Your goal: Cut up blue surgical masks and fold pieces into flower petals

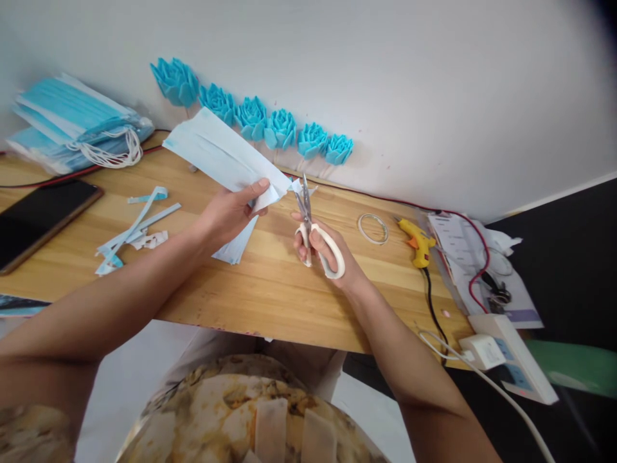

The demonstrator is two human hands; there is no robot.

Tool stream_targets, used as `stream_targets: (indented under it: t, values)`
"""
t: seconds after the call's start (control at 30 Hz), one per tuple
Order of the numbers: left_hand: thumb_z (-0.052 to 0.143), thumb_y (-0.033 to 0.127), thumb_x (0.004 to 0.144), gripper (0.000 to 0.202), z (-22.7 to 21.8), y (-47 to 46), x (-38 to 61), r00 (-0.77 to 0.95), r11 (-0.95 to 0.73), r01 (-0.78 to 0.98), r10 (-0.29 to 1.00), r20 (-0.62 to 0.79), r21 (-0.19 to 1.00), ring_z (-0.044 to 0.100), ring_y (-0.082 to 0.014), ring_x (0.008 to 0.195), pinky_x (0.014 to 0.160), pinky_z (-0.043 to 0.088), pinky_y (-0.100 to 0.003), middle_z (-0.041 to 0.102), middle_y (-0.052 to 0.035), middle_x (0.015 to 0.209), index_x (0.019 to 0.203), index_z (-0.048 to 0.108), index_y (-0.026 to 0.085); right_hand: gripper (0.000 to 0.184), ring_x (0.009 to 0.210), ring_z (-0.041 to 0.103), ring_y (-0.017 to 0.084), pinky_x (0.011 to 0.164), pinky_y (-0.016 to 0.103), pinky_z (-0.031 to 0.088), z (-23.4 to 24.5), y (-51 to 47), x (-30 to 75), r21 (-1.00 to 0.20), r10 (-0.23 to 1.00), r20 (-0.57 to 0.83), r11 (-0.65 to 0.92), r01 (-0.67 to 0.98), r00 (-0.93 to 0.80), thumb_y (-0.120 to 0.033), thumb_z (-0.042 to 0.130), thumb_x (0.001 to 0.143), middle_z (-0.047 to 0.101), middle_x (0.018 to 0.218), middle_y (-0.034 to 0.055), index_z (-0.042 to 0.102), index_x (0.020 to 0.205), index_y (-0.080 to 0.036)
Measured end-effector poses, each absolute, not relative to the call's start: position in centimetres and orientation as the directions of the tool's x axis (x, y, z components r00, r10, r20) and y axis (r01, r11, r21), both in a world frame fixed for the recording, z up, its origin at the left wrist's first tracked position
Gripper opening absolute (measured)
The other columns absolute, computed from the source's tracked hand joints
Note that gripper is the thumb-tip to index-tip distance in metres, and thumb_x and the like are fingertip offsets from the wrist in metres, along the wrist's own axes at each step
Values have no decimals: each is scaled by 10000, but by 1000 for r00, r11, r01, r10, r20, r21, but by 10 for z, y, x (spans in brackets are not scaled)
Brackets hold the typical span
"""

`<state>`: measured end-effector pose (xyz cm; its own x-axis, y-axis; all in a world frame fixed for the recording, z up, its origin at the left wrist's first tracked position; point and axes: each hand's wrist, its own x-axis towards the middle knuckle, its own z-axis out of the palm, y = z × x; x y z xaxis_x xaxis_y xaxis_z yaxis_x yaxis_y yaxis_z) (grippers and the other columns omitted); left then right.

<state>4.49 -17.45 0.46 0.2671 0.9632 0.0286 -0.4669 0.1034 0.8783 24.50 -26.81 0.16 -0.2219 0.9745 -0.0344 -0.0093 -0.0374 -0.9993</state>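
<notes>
Between the thumb and fingers of my left hand [245, 200] is a pale blue face mask sheet [224, 154], held above the table and slanting up to the left. My right hand [325, 247] grips white-handled scissors [305, 209], fingers through the loops and blades pointing up. The blades are nearly closed beside the sheet's right end, where a small torn-looking scrap [296, 185] shows. Whether blade and scrap touch, I cannot tell. Under my left hand another pale blue piece [236, 244] lies on the wooden table [284, 302].
Several blue fabric flowers [251, 118] stand along the wall. Stacked masks [72, 119], a phone [45, 218] and cut strips [137, 231] are at left. A wire coil [373, 229], yellow glue gun [417, 243], papers [457, 244] and power strip [518, 360] with cables are at right.
</notes>
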Motion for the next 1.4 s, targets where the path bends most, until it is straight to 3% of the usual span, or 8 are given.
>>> stream_targets:
  t: [0.2, 0.3, 0.47, 0.57, 0.8, 1.03, 1.23, 1.4]
  values:
    - [932, 398, 705, 350, 3, -176, 44, 310, 133, -438, 951, 10, 889, 546, -127, 717, 550, 347, -251, 668, -21, 851, 899, 716, 202, 760, 663, 543, 113, 575, 266, 431, 1, -269, 246, -996, 965, -81, -84, -4, -250, -720, 695, 851, 629, 853, 9, 628, 1401, -200]
    - [935, 469, 688, 422, 3, -176, 43, 316, 124, -375, 949, 0, 919, 614, -155, 765, 589, 393, -254, 678, -33, 855, 927, 715, 200, 783, 665, 555, 114, 571, 263, 439, 2, -269, 246, -996, 965, -89, -92, -2, -249, -723, 713, 831, 640, 851, 12, 629, 1397, -189]
    - [943, 521, 629, 559, 7, -177, 39, 263, 166, -225, 959, -104, 960, 668, -307, 1118, 730, 464, -312, 751, -79, 1097, 1037, 719, 211, 783, 661, 563, 116, 567, 263, 445, 0, -267, 246, -995, 965, -90, -98, -19, -247, -722, 724, 820, 644, 838, 6, 628, 1393, -197]
    - [932, 510, 644, 576, 8, -177, 39, 242, 184, -156, 960, -143, 970, 627, -324, 1250, 794, 475, -328, 742, -77, 1250, 1094, 717, 222, 755, 655, 562, 114, 566, 263, 441, -1, -267, 246, -995, 967, -88, -96, -23, -240, -723, 719, 825, 643, 836, 5, 643, 1366, -201]
    - [889, 341, 709, 373, -1, -168, 42, 199, 34, -363, 979, 41, 931, 687, -242, 1150, 1013, 505, -341, 784, -32, 1084, 1014, 722, 206, 716, 632, 581, 110, 544, 257, 464, 0, -268, 246, -996, 960, -86, -91, -6, -268, -704, 692, 864, 647, 842, 10, 650, 1354, -184]
    - [821, 301, 757, 206, 1, -161, 38, 165, 17, -399, 985, 54, 917, 615, -140, 661, 653, 515, -270, 683, -17, 749, 830, 671, 180, 739, 647, 632, 117, 526, 228, 481, 5, -270, 248, -986, 887, -168, -155, 65, -430, -714, 688, 861, 698, 853, 37, 662, 1362, -171]
    - [836, 275, 735, 227, 4, -158, 36, 45, -22, -377, 998, 42, 926, 620, -151, 690, 628, 492, -279, 660, 3, 751, 840, 647, 204, 727, 662, 655, 124, 553, 232, 510, 9, -272, 251, -986, 869, -169, -156, 67, -466, -701, 698, 862, 732, 865, 55, 678, 1357, -169]
    - [857, 309, 736, 257, 7, -164, 37, 91, -30, -348, 994, 65, 937, 654, -184, 768, 694, 488, -321, 636, 6, 734, 838, 642, 212, 743, 631, 641, 116, 537, 234, 503, 8, -271, 250, -986, 897, -160, -161, 32, -411, -718, 710, 837, 717, 840, 42, 693, 1331, -164]
